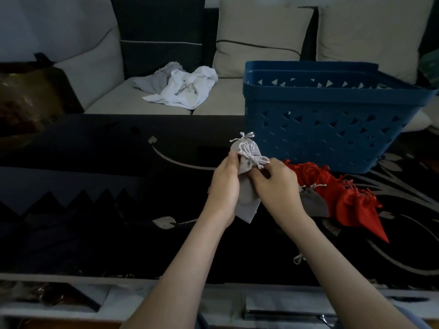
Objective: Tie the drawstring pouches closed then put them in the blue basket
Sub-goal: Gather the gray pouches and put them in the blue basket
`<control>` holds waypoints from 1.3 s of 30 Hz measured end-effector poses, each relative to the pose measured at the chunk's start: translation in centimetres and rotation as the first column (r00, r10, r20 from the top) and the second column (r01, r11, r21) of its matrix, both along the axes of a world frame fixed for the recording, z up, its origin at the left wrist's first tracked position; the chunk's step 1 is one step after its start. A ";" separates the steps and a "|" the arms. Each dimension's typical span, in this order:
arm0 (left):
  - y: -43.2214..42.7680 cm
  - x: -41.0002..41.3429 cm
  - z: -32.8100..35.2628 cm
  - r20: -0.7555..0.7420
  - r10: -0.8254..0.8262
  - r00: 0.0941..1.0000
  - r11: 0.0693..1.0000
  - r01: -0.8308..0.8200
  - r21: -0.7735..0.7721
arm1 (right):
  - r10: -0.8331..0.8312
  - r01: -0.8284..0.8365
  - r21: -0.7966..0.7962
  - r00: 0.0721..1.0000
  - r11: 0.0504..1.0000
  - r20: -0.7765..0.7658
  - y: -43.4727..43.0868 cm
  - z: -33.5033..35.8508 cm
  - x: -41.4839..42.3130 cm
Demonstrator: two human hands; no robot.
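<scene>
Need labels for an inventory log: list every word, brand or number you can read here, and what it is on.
No text can be read. The blue basket, the held grey pouch, the red pouches and the dark table show no print; the table bears only pale leaf shapes.

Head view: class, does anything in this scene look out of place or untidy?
Yes. White cloths lie crumpled on the sofa seat, apart from the work. Red pouches sit heaped on the table beside the blue basket, not in it.
</scene>
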State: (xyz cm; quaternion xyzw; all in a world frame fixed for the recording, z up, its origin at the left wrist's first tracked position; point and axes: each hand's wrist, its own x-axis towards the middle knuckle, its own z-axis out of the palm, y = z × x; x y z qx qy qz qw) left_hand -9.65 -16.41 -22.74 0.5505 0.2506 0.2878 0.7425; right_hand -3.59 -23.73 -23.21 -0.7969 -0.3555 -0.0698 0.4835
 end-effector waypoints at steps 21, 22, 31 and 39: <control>4.4 -3.8 -0.2 0.016 -0.184 0.983 0.967 0.178 0.181 | 0.416 -0.344 0.273 0.866 0.898 -0.277 0.7 0.4 1.7; 4.6 -3.8 -0.2 -0.002 -0.146 0.989 0.974 0.144 0.174 | 0.348 -0.249 0.328 0.890 0.911 -0.293 0.7 0.3 2.0; 5.1 -2.9 0.1 0.064 0.031 0.997 0.986 -0.020 -0.164 | 0.005 -0.009 -0.343 1.000 0.939 -0.013 2.7 -4.0 3.1; 5.4 -2.5 -0.4 0.008 0.105 0.994 0.989 -0.103 -0.109 | -0.005 -0.008 -0.227 0.999 0.974 -0.054 2.5 -2.3 3.2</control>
